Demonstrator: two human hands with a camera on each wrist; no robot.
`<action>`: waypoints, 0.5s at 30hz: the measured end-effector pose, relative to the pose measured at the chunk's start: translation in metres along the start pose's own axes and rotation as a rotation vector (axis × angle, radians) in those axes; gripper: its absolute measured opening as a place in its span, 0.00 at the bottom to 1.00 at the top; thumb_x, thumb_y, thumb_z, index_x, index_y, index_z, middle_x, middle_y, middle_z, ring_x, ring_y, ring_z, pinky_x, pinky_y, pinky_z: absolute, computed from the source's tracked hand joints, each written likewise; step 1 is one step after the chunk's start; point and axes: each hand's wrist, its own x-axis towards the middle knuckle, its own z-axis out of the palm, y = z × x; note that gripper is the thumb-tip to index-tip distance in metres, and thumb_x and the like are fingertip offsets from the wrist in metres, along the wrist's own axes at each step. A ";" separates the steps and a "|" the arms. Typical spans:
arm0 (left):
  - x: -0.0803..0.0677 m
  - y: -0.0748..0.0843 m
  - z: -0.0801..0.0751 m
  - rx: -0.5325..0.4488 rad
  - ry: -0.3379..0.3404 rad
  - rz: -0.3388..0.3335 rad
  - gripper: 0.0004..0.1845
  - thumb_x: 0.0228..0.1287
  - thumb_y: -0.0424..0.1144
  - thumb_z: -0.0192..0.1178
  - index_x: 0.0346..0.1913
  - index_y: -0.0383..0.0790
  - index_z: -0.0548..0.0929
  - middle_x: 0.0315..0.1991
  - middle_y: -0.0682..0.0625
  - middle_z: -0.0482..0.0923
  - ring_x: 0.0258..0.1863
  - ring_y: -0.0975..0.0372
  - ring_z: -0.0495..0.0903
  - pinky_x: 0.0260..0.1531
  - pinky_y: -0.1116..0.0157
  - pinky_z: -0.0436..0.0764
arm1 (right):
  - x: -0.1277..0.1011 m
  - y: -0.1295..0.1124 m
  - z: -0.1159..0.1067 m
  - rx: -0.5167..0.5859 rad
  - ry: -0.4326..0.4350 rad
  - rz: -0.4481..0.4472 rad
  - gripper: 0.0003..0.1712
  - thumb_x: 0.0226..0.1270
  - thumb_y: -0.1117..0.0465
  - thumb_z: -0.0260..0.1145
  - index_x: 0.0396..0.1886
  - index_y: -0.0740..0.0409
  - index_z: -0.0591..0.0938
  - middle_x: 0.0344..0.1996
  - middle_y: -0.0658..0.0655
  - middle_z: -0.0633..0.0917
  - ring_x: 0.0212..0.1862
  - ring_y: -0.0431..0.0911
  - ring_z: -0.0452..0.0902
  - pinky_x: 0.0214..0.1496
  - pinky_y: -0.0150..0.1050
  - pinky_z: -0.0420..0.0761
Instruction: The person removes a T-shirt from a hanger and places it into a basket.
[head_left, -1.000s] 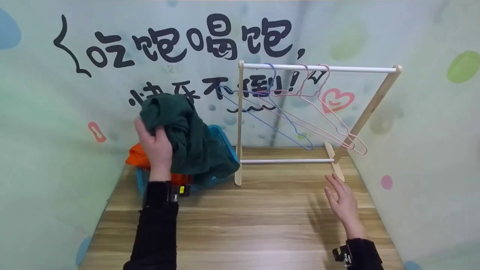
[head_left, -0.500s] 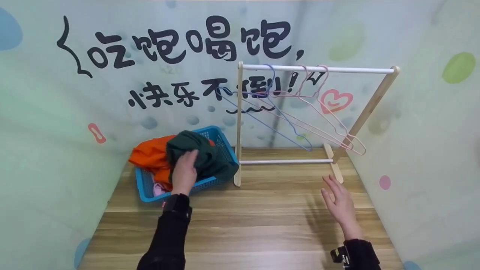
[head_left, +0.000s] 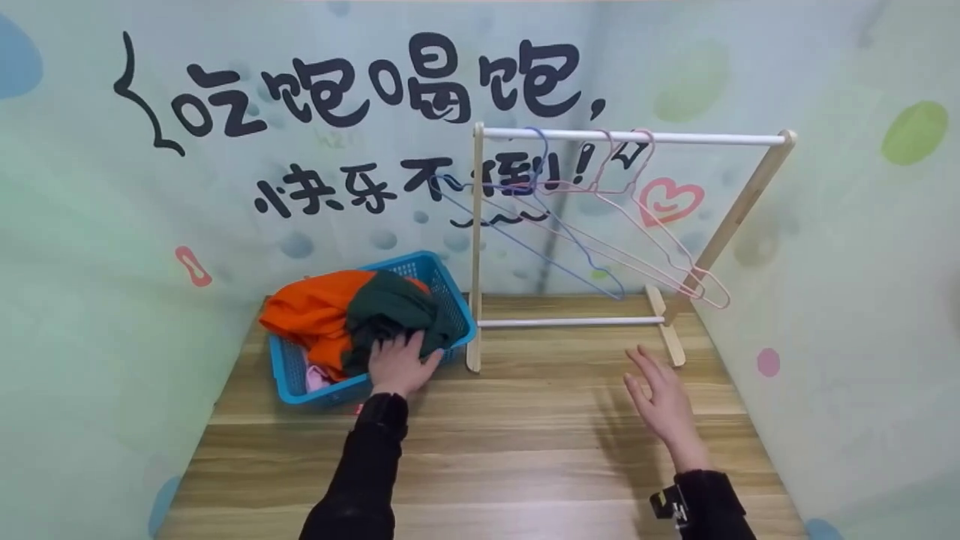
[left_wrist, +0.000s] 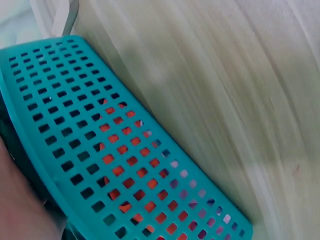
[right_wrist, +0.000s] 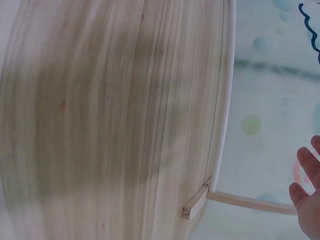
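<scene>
My left hand (head_left: 401, 365) rests on a dark green garment (head_left: 394, 307) at the front right side of a blue plastic basket (head_left: 450, 304), its fingers spread over the cloth. Beside the green one in the basket lies an orange garment (head_left: 311, 300), with a bit of pink cloth (head_left: 316, 377) low in the front corner. In the left wrist view the perforated basket wall (left_wrist: 75, 130) fills much of the picture, and only part of the hand shows. My right hand (head_left: 664, 405) hovers over the wooden table with relaxed fingers, holding nothing.
A clothes rack (head_left: 478, 247) with wooden sides and a white top bar (head_left: 697, 139) stands right of the basket. From it hang a blue hanger (head_left: 577, 240) and two pink hangers (head_left: 686, 247). Printed walls surround the wooden table (head_left: 525, 442) at the back and sides.
My left hand has lowered the green garment into the basket, loosened its hold and slid right across it. The right hand has drifted slightly left.
</scene>
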 end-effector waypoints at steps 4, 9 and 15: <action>-0.001 0.008 -0.002 -0.001 -0.007 -0.036 0.37 0.71 0.66 0.44 0.73 0.45 0.67 0.70 0.38 0.65 0.69 0.42 0.62 0.70 0.42 0.50 | 0.009 -0.009 0.005 -0.022 -0.065 -0.014 0.26 0.68 0.61 0.66 0.64 0.62 0.77 0.65 0.68 0.74 0.62 0.67 0.70 0.63 0.64 0.65; -0.006 0.026 -0.009 0.028 -0.008 -0.095 0.40 0.71 0.67 0.44 0.72 0.40 0.67 0.67 0.34 0.68 0.67 0.41 0.63 0.69 0.42 0.53 | 0.019 -0.024 0.009 -0.060 -0.173 -0.021 0.26 0.70 0.56 0.65 0.65 0.59 0.77 0.64 0.66 0.75 0.63 0.64 0.71 0.63 0.64 0.65; -0.017 0.049 -0.019 -0.018 0.025 -0.045 0.44 0.69 0.68 0.47 0.71 0.33 0.66 0.67 0.33 0.67 0.68 0.42 0.63 0.68 0.43 0.58 | 0.027 -0.041 0.011 -0.074 -0.237 -0.057 0.26 0.71 0.53 0.64 0.65 0.58 0.77 0.64 0.65 0.75 0.66 0.62 0.69 0.67 0.64 0.61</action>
